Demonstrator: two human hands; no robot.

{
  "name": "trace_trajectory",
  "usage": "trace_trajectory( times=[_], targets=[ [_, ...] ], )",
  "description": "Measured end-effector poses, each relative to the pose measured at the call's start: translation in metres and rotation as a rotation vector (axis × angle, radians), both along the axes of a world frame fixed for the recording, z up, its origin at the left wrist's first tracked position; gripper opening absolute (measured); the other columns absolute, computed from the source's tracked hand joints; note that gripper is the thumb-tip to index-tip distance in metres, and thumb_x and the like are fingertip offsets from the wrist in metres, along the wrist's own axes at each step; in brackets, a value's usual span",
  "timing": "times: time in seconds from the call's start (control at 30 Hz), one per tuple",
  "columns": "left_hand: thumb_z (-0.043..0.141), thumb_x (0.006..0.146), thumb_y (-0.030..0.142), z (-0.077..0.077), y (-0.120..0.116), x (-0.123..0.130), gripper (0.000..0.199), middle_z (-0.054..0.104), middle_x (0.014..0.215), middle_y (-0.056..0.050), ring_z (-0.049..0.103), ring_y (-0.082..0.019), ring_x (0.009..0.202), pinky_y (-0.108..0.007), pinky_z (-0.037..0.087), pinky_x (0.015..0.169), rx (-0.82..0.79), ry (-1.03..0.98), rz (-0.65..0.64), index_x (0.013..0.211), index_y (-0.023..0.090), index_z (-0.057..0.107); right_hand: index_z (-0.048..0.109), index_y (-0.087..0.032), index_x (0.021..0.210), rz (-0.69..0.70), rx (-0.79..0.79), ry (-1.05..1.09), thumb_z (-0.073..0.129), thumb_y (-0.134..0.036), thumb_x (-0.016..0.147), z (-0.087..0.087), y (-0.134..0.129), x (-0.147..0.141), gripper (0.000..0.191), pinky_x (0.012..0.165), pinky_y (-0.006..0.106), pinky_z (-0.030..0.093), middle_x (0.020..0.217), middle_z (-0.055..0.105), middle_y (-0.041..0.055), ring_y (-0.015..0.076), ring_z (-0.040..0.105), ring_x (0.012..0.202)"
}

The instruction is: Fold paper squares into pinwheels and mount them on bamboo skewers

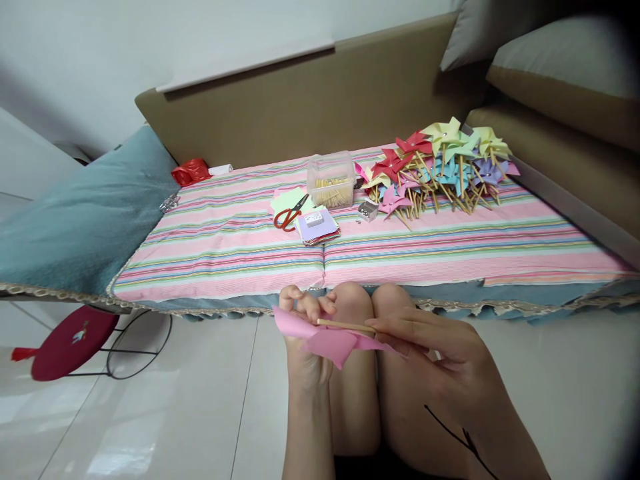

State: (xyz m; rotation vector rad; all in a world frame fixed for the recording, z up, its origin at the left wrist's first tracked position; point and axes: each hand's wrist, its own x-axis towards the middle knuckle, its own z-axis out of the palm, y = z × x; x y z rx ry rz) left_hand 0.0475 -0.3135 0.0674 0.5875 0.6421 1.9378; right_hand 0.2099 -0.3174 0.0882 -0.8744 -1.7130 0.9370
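Note:
Above my knees, my left hand [307, 333] holds a pink paper pinwheel [330, 341], its fingers curled behind and around the left part of the paper. My right hand [433, 340] pinches a thin wooden stick [345, 326] between thumb and fingers. The stick lies sideways along the upper side of the pinwheel, its free end pointing left towards my left fingers. Whether stick and paper are joined, I cannot tell. Part of the pinwheel's right side is hidden near my right fingertips.
On the striped sofa cover stand a clear box [331, 180] of sticks, red-handled scissors [291, 213], a stack of coloured paper [320, 230], a small pin box [369, 211] and a heap of finished pinwheels [445, 163]. A red stool [75, 343] stands at the left.

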Motion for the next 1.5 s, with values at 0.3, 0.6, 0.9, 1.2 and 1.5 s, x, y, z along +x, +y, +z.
trace_trajectory(
  times=[0.3, 0.6, 0.9, 1.2, 1.5],
  targets=[
    [0.077, 0.075, 0.043, -0.013, 0.004, -0.011, 0.023, 0.042, 0.043, 0.012, 0.052, -0.009, 0.041, -0.03, 0.055, 0.071, 0.126, 0.01, -0.072, 0.083, 0.028, 0.062, 0.077, -0.028, 0.102, 0.049, 0.022, 0.043, 0.064, -0.005, 0.085, 0.002, -0.002, -0.001, 0.031, 0.068, 0.022, 0.058, 0.09, 0.078, 0.0006, 0.0158, 0.073, 0.078],
    [0.074, 0.078, 0.045, -0.009, -0.004, -0.008, 0.02, 0.039, 0.045, 0.012, 0.051, -0.009, 0.037, -0.033, 0.053, 0.078, 0.08, 0.012, -0.06, 0.085, 0.03, 0.062, 0.074, -0.034, 0.108, 0.099, 0.043, 0.062, 0.064, 0.0, 0.083, 0.003, -0.001, -0.003, 0.044, 0.071, 0.017, 0.057, 0.092, 0.078, -0.0039, 0.0113, 0.072, 0.08],
    [0.078, 0.073, 0.037, -0.018, 0.0, -0.012, 0.018, 0.033, 0.042, 0.012, 0.04, -0.007, 0.03, -0.03, 0.053, 0.066, 0.105, 0.012, 0.004, 0.08, 0.03, 0.064, 0.074, -0.034, 0.108, 0.109, 0.046, 0.06, 0.062, -0.002, 0.086, 0.0, -0.003, -0.001, 0.041, 0.068, 0.019, 0.055, 0.087, 0.075, -0.0033, 0.0113, 0.07, 0.077],
    [0.077, 0.075, 0.036, -0.018, -0.001, -0.014, 0.015, 0.032, 0.042, 0.012, 0.032, -0.006, 0.029, -0.032, 0.051, 0.066, 0.086, 0.021, 0.002, 0.08, 0.031, 0.064, 0.074, -0.03, 0.105, 0.134, 0.074, 0.066, 0.06, -0.003, 0.087, 0.001, 0.001, -0.006, 0.035, 0.064, 0.019, 0.056, 0.084, 0.075, -0.002, 0.0118, 0.07, 0.073],
    [0.081, 0.071, 0.04, -0.011, -0.001, -0.011, 0.027, 0.053, 0.056, 0.011, 0.051, -0.007, 0.04, -0.029, 0.052, 0.071, 0.047, 0.055, 0.027, 0.086, 0.03, 0.061, 0.074, -0.027, 0.1, 0.101, 0.04, -0.005, 0.062, -0.012, 0.088, -0.007, 0.006, -0.007, 0.022, 0.064, 0.02, 0.055, 0.085, 0.077, -0.001, 0.013, 0.07, 0.073]
  ],
)
